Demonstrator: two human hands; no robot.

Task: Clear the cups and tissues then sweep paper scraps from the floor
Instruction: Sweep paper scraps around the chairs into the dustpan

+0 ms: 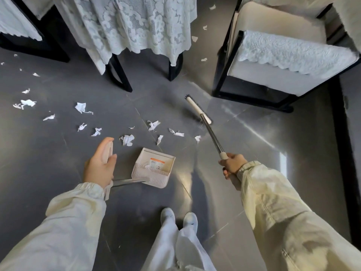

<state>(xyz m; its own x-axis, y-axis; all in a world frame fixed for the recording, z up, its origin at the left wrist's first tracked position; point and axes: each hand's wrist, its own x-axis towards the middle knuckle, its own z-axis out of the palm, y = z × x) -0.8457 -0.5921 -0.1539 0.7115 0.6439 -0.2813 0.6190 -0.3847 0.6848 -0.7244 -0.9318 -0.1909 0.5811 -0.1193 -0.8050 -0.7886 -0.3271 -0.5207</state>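
The left hand (100,163) is clamped round the pale grip at the top of the dustpan's handle, fingers curled over it. The dustpan (154,167) sits on the dark tiled floor (48,153) just right of that hand, its open mouth facing away from the person toward the litter. The right hand (232,163) is wrapped tight round the upper end of the broom (198,110), whose metal shaft slants forward and left from the fist down to the white-backed head, bristles resting on the floor near the armchair's (283,65) front leg.

The paper scraps (127,139) lie scattered over the floor in a loose band beyond both hands. The nearest sit just past the dustpan's mouth, between it and the broom head; one small piece lies right beside the shaft. More trail off to the left, well apart from either hand, and a few (very small in this view) dot the strip of floor between the armchair and the table (119,75) draped in a lace cloth (136,26). Two white shoes (178,216) stand behind the dustpan.
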